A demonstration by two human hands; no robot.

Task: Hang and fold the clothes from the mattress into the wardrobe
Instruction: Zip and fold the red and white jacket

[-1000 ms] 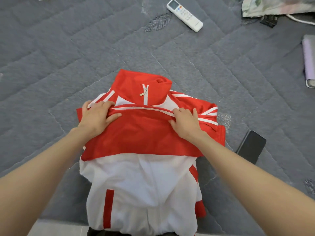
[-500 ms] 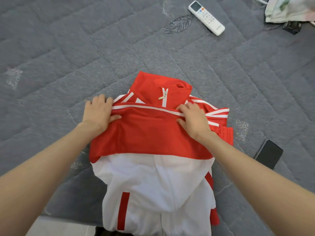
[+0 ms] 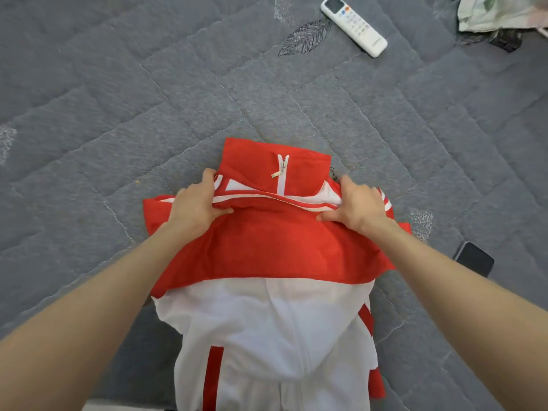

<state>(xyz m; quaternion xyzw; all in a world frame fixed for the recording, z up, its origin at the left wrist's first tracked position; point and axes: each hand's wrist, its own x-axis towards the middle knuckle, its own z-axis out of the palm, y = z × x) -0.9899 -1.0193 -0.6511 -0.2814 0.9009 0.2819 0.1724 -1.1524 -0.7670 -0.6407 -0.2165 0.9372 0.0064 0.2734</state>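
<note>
A red and white zip-up jacket (image 3: 267, 253) lies on the grey quilted mattress (image 3: 148, 99), collar away from me, its white lower part hanging over the near edge. A red panel is folded across its middle. My left hand (image 3: 195, 206) grips the left shoulder area, fingers tucked over the far fold edge and thumb on the red cloth. My right hand (image 3: 355, 206) grips the right shoulder area the same way. The zipper pull (image 3: 280, 169) shows on the red collar between my hands.
A white remote control (image 3: 354, 25) lies at the far right of the mattress. A dark phone (image 3: 474, 258) rests to the right of the jacket. A pale patterned cloth (image 3: 498, 11) and a small black object (image 3: 507, 40) sit at the top right corner.
Both hands slid outward along the fold to the shoulders and closed on the cloth. The view shifted, so the jacket sits lower and the remote further right.
</note>
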